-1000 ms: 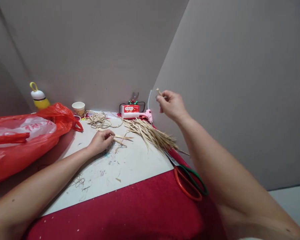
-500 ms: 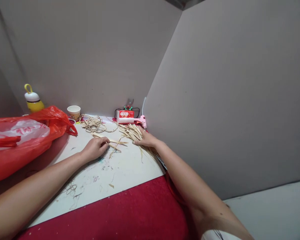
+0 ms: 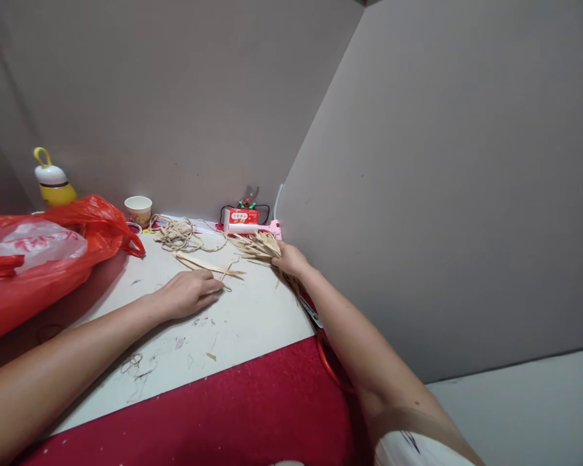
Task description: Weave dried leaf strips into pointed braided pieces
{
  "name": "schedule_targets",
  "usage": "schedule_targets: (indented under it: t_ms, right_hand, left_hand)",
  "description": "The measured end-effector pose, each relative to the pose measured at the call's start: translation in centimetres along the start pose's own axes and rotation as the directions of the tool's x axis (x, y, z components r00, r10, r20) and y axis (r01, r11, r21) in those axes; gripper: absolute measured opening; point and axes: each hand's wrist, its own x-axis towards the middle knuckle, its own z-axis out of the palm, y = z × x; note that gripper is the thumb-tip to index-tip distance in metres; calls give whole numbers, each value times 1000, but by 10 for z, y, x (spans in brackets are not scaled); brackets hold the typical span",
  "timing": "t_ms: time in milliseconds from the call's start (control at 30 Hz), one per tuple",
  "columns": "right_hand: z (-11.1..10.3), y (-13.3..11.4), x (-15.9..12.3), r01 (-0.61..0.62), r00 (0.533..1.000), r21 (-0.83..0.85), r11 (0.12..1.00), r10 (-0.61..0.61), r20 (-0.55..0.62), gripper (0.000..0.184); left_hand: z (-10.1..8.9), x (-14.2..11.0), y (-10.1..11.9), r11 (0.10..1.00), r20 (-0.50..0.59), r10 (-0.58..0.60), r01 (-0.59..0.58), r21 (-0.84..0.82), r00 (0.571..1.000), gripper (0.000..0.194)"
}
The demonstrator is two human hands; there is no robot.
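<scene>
A bundle of pale dried straw-like strips (image 3: 255, 246) lies at the back right of the white board (image 3: 252, 317). My right hand (image 3: 291, 260) is closed around its near part, and loose ends hang out below the palm. Low over the board, my left hand (image 3: 194, 292) has its fingers bent and together at a thin strip (image 3: 227, 288), whose end pokes out past the fingertips. Just beyond it lie a few wider loose strips (image 3: 206, 264). Behind those sits a tangled coil of twisted straw cord (image 3: 175, 234).
A red plastic bag (image 3: 97, 226) fills the left side, with a yellow-and-white bottle (image 3: 56, 184) behind it. Along the back wall stand a paper cup (image 3: 138, 210), a red-and-white box (image 3: 243, 217) and a pink glue gun (image 3: 274, 228). Scissors (image 3: 313, 316) lie under my right forearm.
My right hand has closed around the bundle and shifted it slightly. My left hand has moved a little right and nearer, its fingers turned down to the board. The view has shifted slightly.
</scene>
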Motion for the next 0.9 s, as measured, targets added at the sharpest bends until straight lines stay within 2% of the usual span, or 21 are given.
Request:
schedule_targets:
  t_ms: [100,267,367,433,567,633,667,767,833,900]
  right_hand:
    - [-9,2,2,17,999,65,998,-15,-29,57]
    - [-27,7,3,78,994,364,928,-47,-94,54]
    - [-27,10,3,100,991,336,937,-63,-118,52]
    - [-23,11,2,108,992,300,948,-85,-90,52]
    - [-19,4,-5,106,989,147,983,-119,84,62]
    - [-24,-6,-12,127,980,24,992,-129,150,73]
    - [-27,-14,-17,143,980,-35,989,-137,144,76]
    - [-33,-47,-40,237,971,-123,964,-240,-12,64]
    - [-31,-76,-61,393,913,-80,916,-399,-81,50]
    - [-23,-104,-80,522,851,-50,852,-524,-35,41]
  left_hand:
    - [2,-1,0,997,54,1,-6,79,999,25]
    - [1,2,3,985,129,-62,40,166,990,31]
    - [-1,4,7,980,141,-126,102,168,982,34]
    - [-2,5,9,976,137,-173,152,155,975,36]
    - [-3,6,9,970,94,-230,219,108,969,38]
    - [-3,6,7,964,51,-253,248,91,966,37]
    - [-3,7,5,961,30,-266,263,84,964,37]
    - [-4,8,0,955,-17,-288,288,76,958,37]
    - [-6,8,0,957,-41,-278,280,80,960,36]
    - [-7,8,3,963,-67,-251,257,84,966,36]
